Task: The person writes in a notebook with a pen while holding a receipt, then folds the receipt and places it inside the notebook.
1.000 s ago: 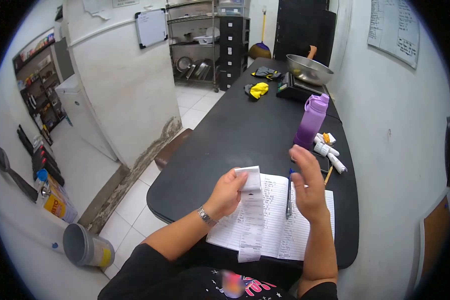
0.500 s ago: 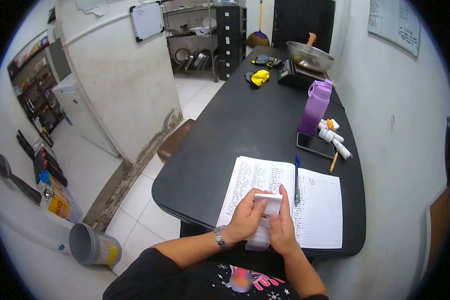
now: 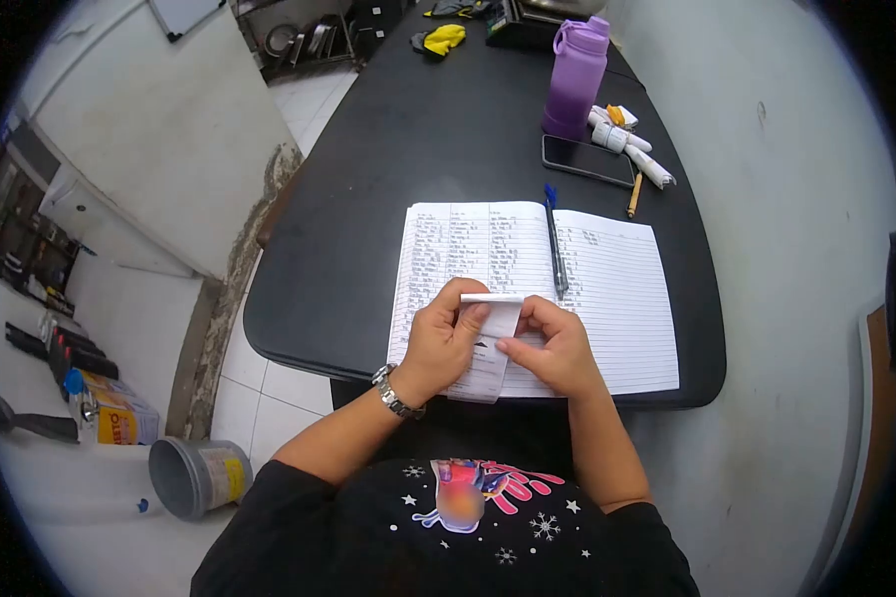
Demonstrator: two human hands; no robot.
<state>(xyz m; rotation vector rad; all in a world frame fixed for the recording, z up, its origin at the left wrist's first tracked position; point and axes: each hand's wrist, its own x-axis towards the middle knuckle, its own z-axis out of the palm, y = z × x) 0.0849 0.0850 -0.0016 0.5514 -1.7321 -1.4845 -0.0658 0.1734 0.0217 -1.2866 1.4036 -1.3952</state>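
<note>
A strip of white paper that looks like a printed receipt (image 3: pixel 486 366) hangs between my hands, its top edge folded over. My left hand (image 3: pixel 443 336), with a metal watch (image 3: pixel 392 391) at the wrist, pinches its left side, thumb on the front. On the right side, my right hand (image 3: pixel 556 348) holds the strip between thumb and fingers. Behind the hands an open notebook (image 3: pixel 627 318) lies on the black table, its left page filled with handwritten columns. A pen with a blue end (image 3: pixel 556 244) rests along the notebook's middle.
Past the notebook on the black table (image 3: pixel 368 199) are a phone (image 3: pixel 587 160), a purple bottle (image 3: pixel 576 80), rolled white papers (image 3: pixel 632 146) and a short brown stick (image 3: pixel 634 196). Yellow-and-grey gloves (image 3: pixel 440 40) lie farther back. A grey bucket (image 3: pixel 199 478) stands on the floor at left.
The view has tilted down, so the table's far end has mostly left the frame. My right hand has shifted its hold, and more of the receipt shows between the hands.
</note>
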